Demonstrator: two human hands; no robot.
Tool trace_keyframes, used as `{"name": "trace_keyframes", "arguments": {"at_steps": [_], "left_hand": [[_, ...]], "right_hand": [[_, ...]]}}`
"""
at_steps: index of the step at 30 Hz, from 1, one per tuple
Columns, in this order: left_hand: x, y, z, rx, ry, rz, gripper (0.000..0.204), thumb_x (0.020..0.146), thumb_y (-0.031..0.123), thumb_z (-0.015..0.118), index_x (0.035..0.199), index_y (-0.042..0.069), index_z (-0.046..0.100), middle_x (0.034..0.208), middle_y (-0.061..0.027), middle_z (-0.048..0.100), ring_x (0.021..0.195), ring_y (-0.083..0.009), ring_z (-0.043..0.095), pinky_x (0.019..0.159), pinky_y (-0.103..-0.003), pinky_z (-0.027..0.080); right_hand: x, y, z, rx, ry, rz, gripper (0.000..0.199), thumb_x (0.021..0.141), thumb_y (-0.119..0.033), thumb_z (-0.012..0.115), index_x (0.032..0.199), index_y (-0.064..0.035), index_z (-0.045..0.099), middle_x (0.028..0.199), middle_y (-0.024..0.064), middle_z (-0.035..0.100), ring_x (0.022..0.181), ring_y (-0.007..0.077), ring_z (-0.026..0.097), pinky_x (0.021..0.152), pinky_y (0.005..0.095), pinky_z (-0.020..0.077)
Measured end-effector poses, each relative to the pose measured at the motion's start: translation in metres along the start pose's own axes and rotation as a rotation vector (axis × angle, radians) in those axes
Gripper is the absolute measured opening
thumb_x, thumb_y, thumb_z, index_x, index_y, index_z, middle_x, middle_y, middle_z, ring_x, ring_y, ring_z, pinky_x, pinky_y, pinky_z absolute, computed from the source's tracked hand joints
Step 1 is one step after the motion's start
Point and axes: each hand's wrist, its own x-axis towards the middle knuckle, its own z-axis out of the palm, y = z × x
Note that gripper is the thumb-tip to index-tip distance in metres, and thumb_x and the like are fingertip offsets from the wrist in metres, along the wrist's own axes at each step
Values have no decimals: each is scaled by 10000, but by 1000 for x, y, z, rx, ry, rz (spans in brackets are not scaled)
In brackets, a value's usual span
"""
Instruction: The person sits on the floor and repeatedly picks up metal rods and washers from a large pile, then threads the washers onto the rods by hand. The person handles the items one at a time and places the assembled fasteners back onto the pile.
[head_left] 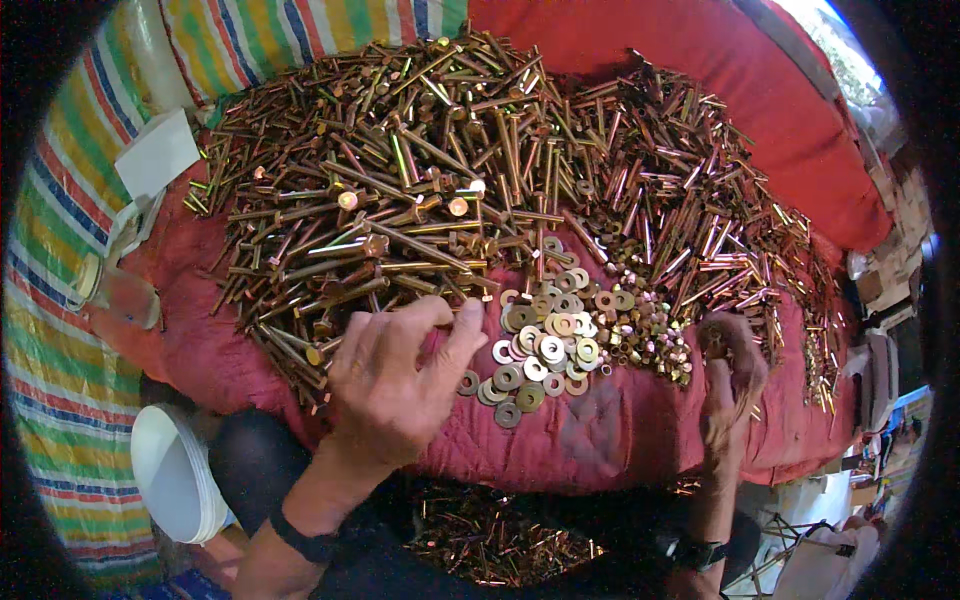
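My left hand is at the near edge of a heap of long brass-coloured bolts. Its thumb stands apart from the bent fingers, and nothing shows between them; some fingertips are hidden. Just right of the thumb lies a pile of flat washers. Beside the washers is a cluster of small nuts. At that cluster's right side, my right hand has its fingers curled together, slightly blurred. Whatever it may hold is hidden. Thinner, reddish pins or bolts lie beyond it.
The heaps rest on a red padded cloth. Stacked white tubs stand at the lower left, by my knee. More bolts lie below the cloth's front edge. A striped sheet lines the left, with a white card there.
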Motion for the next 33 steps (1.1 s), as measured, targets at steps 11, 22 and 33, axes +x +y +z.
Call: {"name": "trace_keyframes", "arguments": {"at_steps": [11,22,33], "left_hand": [[-5,11,-36,-260,-464,-230,222,845,20,768,976,56,592,841,-151,623,706,-398,658,596,-471,534],[2,27,-34,-885,-338,-706,124,862,-3,813,919,10,705,895,-92,776,726,-115,728,618,-287,558],[-15,50,-8,-913,-359,-521,111,852,-5,759,920,9,672,813,-104,691,706,-219,697,647,-358,546]], "right_hand": [[-12,-27,78,-530,-291,-188,278,881,-49,784,1156,-66,746,891,123,694,686,235,668,630,333,522],[-16,-50,73,142,-237,439,219,915,-50,754,1106,50,712,906,46,733,802,103,647,731,296,532],[-44,-70,74,4,-304,73,278,892,0,789,1163,47,751,974,107,792,879,132,745,779,281,592]]}}
